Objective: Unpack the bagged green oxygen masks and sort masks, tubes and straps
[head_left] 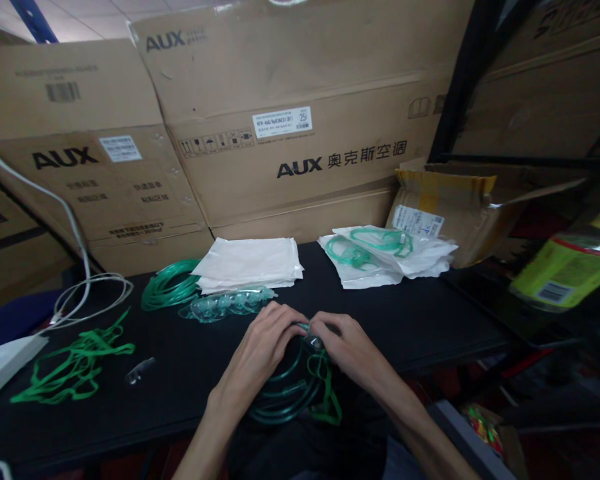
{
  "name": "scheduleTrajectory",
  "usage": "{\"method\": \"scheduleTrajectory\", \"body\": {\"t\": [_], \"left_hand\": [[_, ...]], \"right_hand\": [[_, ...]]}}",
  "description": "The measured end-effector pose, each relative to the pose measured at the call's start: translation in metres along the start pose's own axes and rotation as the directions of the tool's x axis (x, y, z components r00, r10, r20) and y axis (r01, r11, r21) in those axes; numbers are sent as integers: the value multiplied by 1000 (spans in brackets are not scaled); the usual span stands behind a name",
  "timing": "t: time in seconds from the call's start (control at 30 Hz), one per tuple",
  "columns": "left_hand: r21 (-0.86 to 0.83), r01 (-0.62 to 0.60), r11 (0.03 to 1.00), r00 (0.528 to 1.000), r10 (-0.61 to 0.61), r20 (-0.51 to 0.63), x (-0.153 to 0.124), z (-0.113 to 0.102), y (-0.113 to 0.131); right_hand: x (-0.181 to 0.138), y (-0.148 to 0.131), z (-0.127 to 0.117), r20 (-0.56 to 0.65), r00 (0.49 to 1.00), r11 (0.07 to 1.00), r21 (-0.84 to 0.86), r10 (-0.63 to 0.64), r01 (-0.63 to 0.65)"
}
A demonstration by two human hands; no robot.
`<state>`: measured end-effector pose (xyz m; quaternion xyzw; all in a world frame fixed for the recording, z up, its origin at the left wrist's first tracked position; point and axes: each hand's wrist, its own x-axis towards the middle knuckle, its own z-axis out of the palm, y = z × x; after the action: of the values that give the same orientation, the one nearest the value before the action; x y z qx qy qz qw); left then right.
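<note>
At the front edge of the black table, my left hand has its fingers closed round the end of a green tube. Facing it, my right hand pinches a small clear plastic mask, and the tube end and mask meet between my fingertips. Whether they are joined is hidden by the fingers. Below my hands hangs a loose coil of green tubing. A green elastic strap dangles under my right hand. Just beyond my left hand lies a row of nested clear green masks.
Another green tubing coil and stacked white bags lie at the back. White bags with tubing are at back right. Green straps, a clear connector and a power strip lie left. Large cartons stand behind.
</note>
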<state>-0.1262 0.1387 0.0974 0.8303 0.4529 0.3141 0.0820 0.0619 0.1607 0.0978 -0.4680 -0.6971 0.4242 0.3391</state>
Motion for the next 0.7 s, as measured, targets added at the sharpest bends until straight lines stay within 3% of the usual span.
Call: {"method": "scheduleTrajectory", "body": {"t": [0.2,0.43,0.57,0.7], "left_hand": [[-73,-4,997,1000,1,-29,0,2,-3],[-57,-20,998,1000,19,-23,1,2,-5],[16,-27,1000,999,26,22,0,2,-4],[52,-13,999,997,9,75,1,2,-3]], "right_hand": [[2,0,-3,97,994,996,83,-42,34],[-1,-1,-6,96,993,997,48,-62,58],[-8,-2,-6,45,997,990,-122,-67,72],[-18,-10,-2,-41,994,913,-401,-100,75]]}}
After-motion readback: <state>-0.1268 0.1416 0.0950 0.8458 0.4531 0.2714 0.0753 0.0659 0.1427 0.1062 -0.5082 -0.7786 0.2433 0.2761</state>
